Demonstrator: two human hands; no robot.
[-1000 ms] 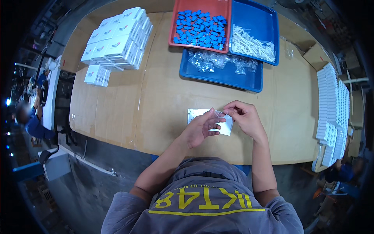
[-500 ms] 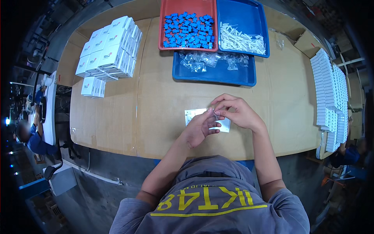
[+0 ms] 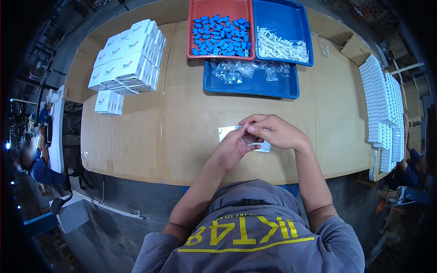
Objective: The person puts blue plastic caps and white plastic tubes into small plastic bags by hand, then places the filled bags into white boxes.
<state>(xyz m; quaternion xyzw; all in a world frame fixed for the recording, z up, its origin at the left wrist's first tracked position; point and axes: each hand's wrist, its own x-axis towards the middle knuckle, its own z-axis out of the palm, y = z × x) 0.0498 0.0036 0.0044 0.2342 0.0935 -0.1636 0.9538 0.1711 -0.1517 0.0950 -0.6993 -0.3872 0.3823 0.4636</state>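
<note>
My two hands meet above a flat white box or card point(image 3: 265, 147) on the cardboard-covered table point(image 3: 191, 118). Between them is a small clear plastic bag point(image 3: 248, 138), partly hidden by my fingers. My left hand point(image 3: 232, 149) grips it from below, thumb and fingertips pinched and the lower fingers curled. From the right, my right hand point(image 3: 278, 132) pinches the bag's upper edge, its fingertips against those of the left. What the bag contains, if anything, is too small to make out.
A red tray point(image 3: 221, 50) of blue plastic pieces and a blue tray point(image 3: 282, 22) of white sticks overlap a lower blue tray point(image 3: 250, 90) with clear bags. White boxes point(image 3: 127, 66) are stacked at left, more white boxes point(image 3: 382, 100) at right. People sit at both sides.
My right hand has shifted slightly left, its fingers folding closer over the left fingertips. Less of the clear bag shows now.
</note>
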